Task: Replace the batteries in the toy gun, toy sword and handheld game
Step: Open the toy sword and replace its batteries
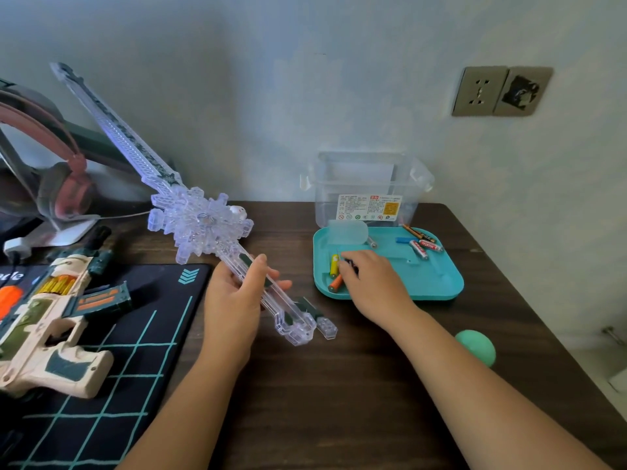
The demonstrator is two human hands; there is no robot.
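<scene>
My left hand (234, 293) is clamped around the grip of the toy sword (200, 218), thumb over the top. The sword is clear, faceted plastic with a snowflake-shaped guard; its long axis runs diagonally, blade pointing up and to the far left toward the wall, pommel low and near the table (339, 385), a dark wood-grain surface. My right hand (369, 283) rests in the teal tray (441, 286), fingers curled down over a small dark item; I cannot tell whether they grip it. Just beside the fingers lie a yellow battery (334, 265) and an orange battery (336, 283), both smooth cylinders. The toy gun (57, 330), matt cream and green plastic, lies on the gridded black mat (142, 351) at left, muzzle pointing away.
</scene>
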